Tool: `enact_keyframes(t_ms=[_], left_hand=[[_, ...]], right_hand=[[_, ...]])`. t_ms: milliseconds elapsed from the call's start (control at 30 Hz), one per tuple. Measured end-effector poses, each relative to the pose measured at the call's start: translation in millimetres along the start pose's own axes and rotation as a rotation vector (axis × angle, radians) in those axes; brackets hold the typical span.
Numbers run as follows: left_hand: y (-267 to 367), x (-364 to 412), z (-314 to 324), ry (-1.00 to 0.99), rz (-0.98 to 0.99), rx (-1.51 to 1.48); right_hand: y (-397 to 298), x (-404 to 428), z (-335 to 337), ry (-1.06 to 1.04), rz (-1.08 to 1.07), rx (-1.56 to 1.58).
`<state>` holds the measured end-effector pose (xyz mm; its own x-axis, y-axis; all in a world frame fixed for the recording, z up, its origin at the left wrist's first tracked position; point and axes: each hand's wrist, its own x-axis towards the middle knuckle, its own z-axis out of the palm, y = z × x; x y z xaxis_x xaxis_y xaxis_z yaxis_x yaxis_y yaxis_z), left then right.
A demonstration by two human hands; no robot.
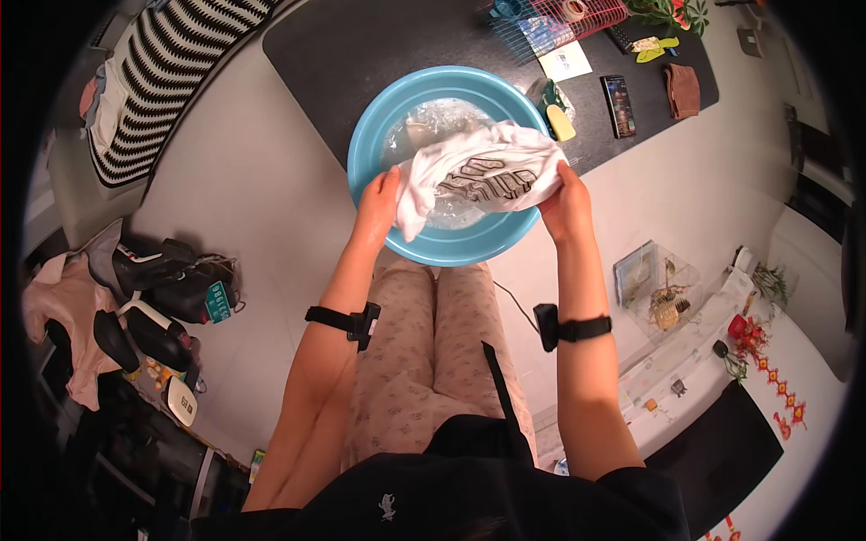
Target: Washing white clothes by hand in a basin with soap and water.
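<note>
Between my two hands a white garment (497, 145) with dark printed lettering is stretched over a round blue plastic basin (371, 122). My left hand (379, 203) grips its left end near the basin's left front rim. At the other end, my right hand (568, 203) holds the cloth by the right rim, with the thumb on top. Foamy water (450, 111) lies in the basin, and a pale lump in it cannot be made out clearly. A yellow bar of soap (560, 123) sits just right of the basin, beside a green and clear wrapper (549, 95).
The basin overhangs the front edge of a dark table (318, 61). On the table are a dark box (618, 107), a folded brown cloth (682, 91), a white card (565, 61) and a wire basket (595, 15). An electric scooter (162, 284) stands left; a clear cage (666, 291) stands right.
</note>
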<state>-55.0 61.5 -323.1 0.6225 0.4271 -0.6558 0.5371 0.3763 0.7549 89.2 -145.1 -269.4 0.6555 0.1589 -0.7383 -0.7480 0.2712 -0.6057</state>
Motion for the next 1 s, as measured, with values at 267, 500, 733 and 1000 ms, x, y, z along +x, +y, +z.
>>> enact_keyframes(t_ms=[267, 500, 733, 1000], left_hand=[[-40, 27, 4, 0.356, 0.255, 0.707], [-25, 3, 37, 0.243, 0.327, 1.368], [-18, 18, 20, 0.485, 0.325, 0.797], [-9, -22, 2, 0.610, 0.144, 0.126]], right_hand=[[42, 61, -10, 0.135, -0.334, -1.487], [62, 47, 16, 0.259, -0.413, -1.827], [46, 89, 11, -0.041, -0.524, -2.040], [21, 66, -37, -0.776, -0.275, -2.218]])
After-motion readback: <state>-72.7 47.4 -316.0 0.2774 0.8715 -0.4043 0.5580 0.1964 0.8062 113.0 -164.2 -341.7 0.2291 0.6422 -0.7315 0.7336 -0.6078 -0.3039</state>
